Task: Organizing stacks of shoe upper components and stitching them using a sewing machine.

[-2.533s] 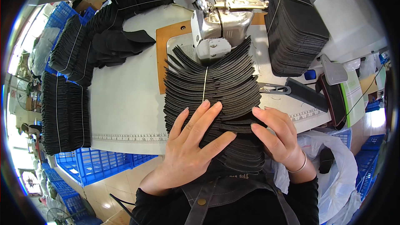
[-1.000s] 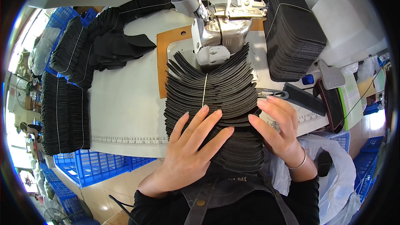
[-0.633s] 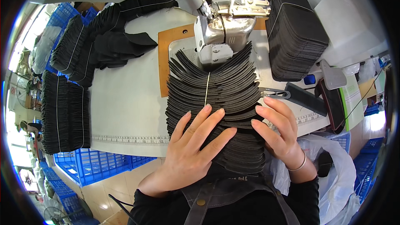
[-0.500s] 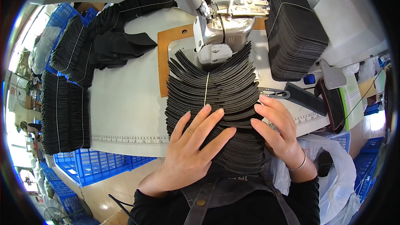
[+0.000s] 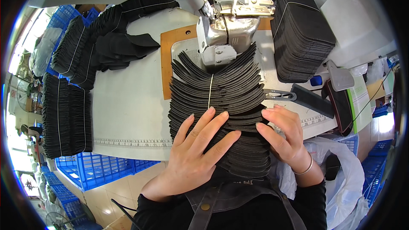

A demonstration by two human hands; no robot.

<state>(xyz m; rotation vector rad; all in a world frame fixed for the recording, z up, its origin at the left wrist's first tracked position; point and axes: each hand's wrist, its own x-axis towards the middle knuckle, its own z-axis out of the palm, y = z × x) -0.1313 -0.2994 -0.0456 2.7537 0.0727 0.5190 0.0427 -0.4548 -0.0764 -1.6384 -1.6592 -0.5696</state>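
A thick bundle of curved black fabric pieces (image 5: 226, 91) lies fanned in layers before me, with a pale band around its upper part. My left hand (image 5: 194, 155) rests on the bundle's left side, palm down and fingers spread. At the right edge, my right hand (image 5: 287, 136) has a few layers between its thumb and fingertips. A dark gap shows just above those layers. The far end of the bundle reaches up against the metal arm of a sewing machine (image 5: 230, 32).
Banded black stacks (image 5: 68, 115) line the left side of the white table (image 5: 128, 106). Another tall stack (image 5: 302, 34) stands at the right rear. Black-handled snips (image 5: 313, 100) lie right of the bundle. Blue crates (image 5: 102, 170) and a plastic bag (image 5: 349, 166) sit below the table edge.
My right fingertips have curled in slightly at the bundle's edge, and the gap between layers there is wider. My left hand stays in place.
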